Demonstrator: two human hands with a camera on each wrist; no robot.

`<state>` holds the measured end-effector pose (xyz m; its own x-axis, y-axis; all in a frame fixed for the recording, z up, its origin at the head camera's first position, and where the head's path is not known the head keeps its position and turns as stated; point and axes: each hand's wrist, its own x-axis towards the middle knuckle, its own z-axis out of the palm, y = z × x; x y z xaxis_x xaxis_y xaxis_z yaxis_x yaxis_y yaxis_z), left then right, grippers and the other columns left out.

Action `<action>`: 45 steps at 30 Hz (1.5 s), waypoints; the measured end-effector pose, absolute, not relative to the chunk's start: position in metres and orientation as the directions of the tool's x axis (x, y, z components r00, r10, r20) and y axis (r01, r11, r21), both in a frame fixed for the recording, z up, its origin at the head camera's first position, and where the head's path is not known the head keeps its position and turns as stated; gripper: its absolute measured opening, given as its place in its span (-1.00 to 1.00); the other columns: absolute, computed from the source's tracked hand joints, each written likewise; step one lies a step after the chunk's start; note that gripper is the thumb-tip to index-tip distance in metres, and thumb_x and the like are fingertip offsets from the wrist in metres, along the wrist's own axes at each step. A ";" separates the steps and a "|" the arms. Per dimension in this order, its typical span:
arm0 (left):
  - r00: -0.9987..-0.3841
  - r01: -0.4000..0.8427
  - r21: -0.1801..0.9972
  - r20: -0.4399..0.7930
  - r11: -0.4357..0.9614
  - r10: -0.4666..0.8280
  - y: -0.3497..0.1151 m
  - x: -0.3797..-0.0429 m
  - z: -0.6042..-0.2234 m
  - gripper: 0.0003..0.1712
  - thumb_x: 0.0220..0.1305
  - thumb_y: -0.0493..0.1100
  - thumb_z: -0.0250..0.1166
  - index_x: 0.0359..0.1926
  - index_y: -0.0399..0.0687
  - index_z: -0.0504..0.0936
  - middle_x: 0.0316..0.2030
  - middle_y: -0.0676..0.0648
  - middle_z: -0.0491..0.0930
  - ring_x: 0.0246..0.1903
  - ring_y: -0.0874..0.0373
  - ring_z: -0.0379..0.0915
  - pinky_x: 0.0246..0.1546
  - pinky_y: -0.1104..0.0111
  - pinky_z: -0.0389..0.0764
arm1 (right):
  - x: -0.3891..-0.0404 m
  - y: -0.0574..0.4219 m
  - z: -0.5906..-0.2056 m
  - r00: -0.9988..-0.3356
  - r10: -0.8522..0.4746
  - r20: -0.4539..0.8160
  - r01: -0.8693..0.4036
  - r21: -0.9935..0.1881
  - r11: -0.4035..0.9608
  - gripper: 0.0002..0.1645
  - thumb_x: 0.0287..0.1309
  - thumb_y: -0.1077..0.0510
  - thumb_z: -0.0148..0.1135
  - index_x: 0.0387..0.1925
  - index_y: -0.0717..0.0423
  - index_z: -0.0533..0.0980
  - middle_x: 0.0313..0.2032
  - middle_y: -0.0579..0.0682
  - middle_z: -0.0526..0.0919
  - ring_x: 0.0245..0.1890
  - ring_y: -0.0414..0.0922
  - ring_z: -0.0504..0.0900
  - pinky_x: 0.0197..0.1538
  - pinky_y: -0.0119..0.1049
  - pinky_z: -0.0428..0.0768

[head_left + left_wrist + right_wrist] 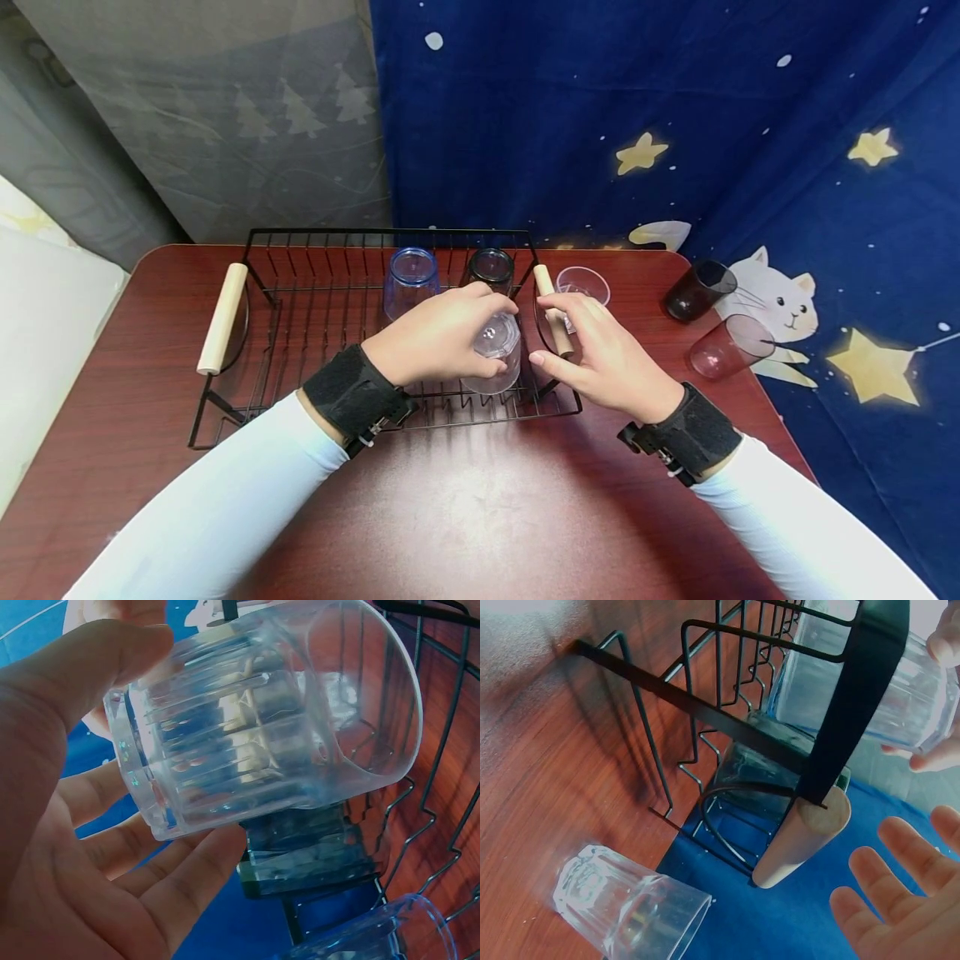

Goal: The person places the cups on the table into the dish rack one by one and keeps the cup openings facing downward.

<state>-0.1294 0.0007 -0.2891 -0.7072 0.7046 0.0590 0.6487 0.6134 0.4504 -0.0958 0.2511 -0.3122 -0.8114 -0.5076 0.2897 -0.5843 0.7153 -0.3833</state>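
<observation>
My left hand (pixel 442 337) grips a clear glass (pixel 498 335) by its base, thumb on one side and fingers on the other. In the left wrist view this clear glass (pixel 240 742) has its rim toward the rack's wires. The black wire dish rack (pixel 375 231) also holds an upturned blue glass (pixel 411 287) and an upturned dark glass (pixel 491 265). My right hand (pixel 600 354) hovers by the rack's right wooden handle (pixel 553 310), its fingers spread and holding nothing in the right wrist view. Another clear glass (pixel 630 900) stands on the table beyond that handle.
A black glass (pixel 697 292) and a pink glass (pixel 729 347) stand at the table's right edge. The rack's left wooden handle (pixel 223 321) is on the far side from my hands. A blue star-patterned curtain (pixel 525 108) hangs behind the table (pixel 480 517).
</observation>
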 end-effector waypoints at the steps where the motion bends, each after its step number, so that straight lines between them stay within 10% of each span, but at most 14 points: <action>1: -0.707 0.647 0.449 0.050 0.617 0.705 0.001 -0.130 -0.290 -0.26 0.07 0.10 0.49 0.26 0.00 0.53 0.07 -0.03 0.53 -0.11 0.17 0.52 -0.08 0.29 0.60 | -0.096 0.252 -0.312 -0.813 -0.506 0.287 -0.582 -0.385 0.717 -0.22 0.18 -0.04 0.41 0.34 0.07 0.32 0.23 0.08 0.46 0.16 -0.01 0.46 0.21 -0.01 0.44; 45: -0.714 0.609 0.463 -0.034 0.644 0.700 0.012 -0.132 -0.304 -0.22 0.10 0.12 0.51 0.30 0.01 0.47 0.04 -0.03 0.51 -0.15 0.19 0.52 -0.08 0.29 0.60 | -0.096 0.256 -0.321 -0.827 -0.512 0.233 -0.562 -0.389 0.730 -0.30 0.23 -0.12 0.36 0.30 -0.01 0.35 0.16 -0.03 0.47 0.07 -0.11 0.42 0.10 -0.12 0.46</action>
<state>-0.1320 0.0121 -0.3039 -0.7137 0.6997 -0.0341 0.6090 0.6437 0.4634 -0.0965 0.2565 -0.3207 -0.8267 -0.5119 0.2335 -0.5619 0.7299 -0.3892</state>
